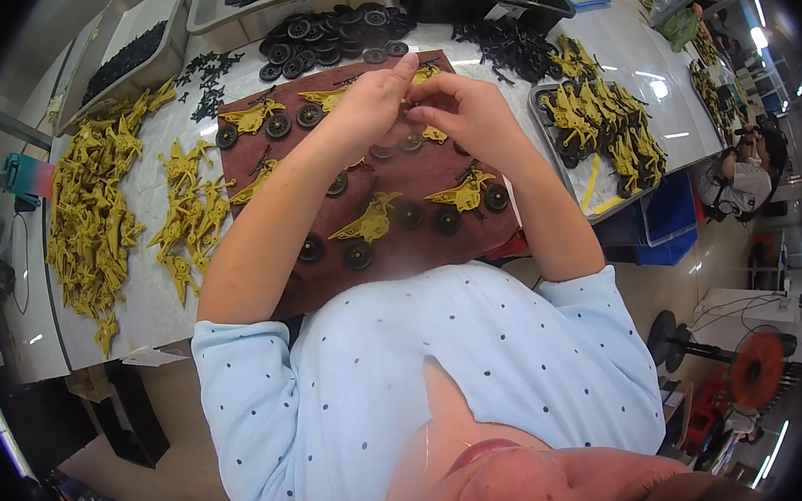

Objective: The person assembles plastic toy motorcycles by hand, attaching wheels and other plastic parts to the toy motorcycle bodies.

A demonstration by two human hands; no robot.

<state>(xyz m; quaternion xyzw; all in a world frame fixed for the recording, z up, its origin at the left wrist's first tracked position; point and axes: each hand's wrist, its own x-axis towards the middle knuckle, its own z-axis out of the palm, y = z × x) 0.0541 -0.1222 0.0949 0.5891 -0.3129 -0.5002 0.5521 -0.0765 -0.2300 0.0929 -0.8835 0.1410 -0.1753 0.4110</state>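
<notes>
My left hand (373, 108) and my right hand (473, 115) meet above the far part of a dark red mat (275, 199). Both are closed, fingertips pinched close together around something small that I cannot make out. Beneath and around them lie yellow plastic toy motorcycle bodies with black wheels. One yellow body (368, 221) rests near the mat's front with a black wheel (357, 255) below it. Another yellow body (460, 192) lies to its right, wheels beside it. At the far left of the mat is a further yellow body (254, 117). My forearms hide part of the rows.
Left of the mat stands a heap of yellow bodies (88, 228). Black wheels (328, 38) are piled beyond the mat, near bins (292, 7) of black parts. To the right, a metal tray (605, 204) holds several yellow motorcycles. A person (743, 172) sits farther right.
</notes>
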